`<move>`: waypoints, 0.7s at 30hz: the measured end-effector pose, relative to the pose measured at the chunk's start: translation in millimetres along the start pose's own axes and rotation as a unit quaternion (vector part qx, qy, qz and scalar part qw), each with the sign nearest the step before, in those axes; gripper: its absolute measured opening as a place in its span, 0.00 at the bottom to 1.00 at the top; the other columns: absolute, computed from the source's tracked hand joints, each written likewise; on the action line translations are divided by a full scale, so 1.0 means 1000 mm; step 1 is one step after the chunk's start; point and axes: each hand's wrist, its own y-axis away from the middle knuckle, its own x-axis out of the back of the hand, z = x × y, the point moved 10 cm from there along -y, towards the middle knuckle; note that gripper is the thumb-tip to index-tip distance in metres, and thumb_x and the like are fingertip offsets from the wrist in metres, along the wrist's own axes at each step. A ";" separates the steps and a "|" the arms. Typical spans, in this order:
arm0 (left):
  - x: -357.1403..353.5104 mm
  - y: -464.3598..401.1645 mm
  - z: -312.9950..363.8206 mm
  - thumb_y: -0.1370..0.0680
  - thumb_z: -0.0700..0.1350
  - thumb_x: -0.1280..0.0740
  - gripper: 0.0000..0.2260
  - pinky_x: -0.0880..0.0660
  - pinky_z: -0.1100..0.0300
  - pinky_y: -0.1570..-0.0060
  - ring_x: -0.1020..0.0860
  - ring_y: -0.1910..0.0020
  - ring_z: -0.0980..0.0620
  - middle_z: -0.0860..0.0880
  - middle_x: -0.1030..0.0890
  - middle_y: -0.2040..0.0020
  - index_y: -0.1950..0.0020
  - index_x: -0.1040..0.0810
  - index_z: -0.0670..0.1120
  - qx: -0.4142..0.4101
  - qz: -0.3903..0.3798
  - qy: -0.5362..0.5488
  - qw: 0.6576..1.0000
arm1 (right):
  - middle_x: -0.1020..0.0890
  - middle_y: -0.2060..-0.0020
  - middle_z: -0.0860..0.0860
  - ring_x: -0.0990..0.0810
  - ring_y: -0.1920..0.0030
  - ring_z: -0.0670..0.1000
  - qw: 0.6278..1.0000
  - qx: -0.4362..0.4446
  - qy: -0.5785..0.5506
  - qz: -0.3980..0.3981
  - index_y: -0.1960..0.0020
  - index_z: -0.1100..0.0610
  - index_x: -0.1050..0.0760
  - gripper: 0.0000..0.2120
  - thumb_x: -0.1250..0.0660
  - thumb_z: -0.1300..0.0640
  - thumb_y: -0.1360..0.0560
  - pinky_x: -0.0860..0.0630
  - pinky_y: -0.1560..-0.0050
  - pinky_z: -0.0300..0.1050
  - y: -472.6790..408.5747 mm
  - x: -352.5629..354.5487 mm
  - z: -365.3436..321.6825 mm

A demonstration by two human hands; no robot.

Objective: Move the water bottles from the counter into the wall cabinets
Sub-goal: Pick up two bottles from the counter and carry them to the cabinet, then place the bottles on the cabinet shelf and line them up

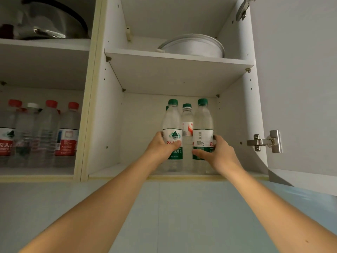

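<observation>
Two green-capped water bottles stand upright on the bottom shelf (116, 170) of the right-hand wall cabinet, near its front edge, each with a hand on it. The left hand (160, 146) curls around the label of the left bottle (172, 132), thumb across the front. The right hand (217, 152) grips the right bottle (202, 128) the same way, thumb on the label's lower band and fingers wrapped round the far side. Between and behind these two stands a third bottle (187, 121) with a green cap and a red-and-white label; another green cap (167, 107) peeks out behind the left bottle. On the upper shelf (178, 59) of this cabinet lies a white round pan (193, 45). The cabinet door (299, 88) hangs open at the right, a metal hinge (264, 141) on it. In the left-hand cabinet, a group of red-capped bottles (66, 132) stands on the bottom shelf, and a metal pot (52, 21) sits on the shelf above.
</observation>
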 end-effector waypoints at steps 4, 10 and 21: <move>-0.004 -0.007 0.002 0.23 0.52 0.26 0.24 0.29 0.59 0.63 0.24 0.54 0.57 0.52 0.21 0.43 0.31 0.31 0.50 -0.001 0.006 -0.053 0.999 | 0.20 0.48 0.47 0.23 0.51 0.49 1.000 -0.014 -0.007 -0.002 0.32 0.52 0.29 0.33 0.21 0.44 0.32 0.29 0.57 0.39 -0.004 -0.006 0.004; -0.002 -0.008 0.007 0.25 0.53 0.25 0.24 0.25 0.58 0.54 0.22 0.49 0.52 0.50 0.19 0.40 0.33 0.26 0.49 -0.007 -0.013 -0.126 0.992 | 0.20 0.48 0.46 0.23 0.52 0.47 1.000 -0.007 -0.013 -0.017 0.34 0.52 0.29 0.34 0.19 0.47 0.34 0.31 0.61 0.33 -0.001 -0.011 0.009; 0.073 0.096 0.069 0.32 0.68 0.27 0.29 0.18 0.55 0.55 0.18 0.57 0.57 0.55 0.18 0.53 0.39 0.22 0.50 -0.212 0.067 -0.161 0.962 | 0.25 0.45 0.56 0.26 0.45 0.56 0.937 0.239 -0.078 0.241 0.40 0.63 0.26 0.16 0.36 0.61 0.27 0.29 0.42 0.46 0.117 0.021 -0.050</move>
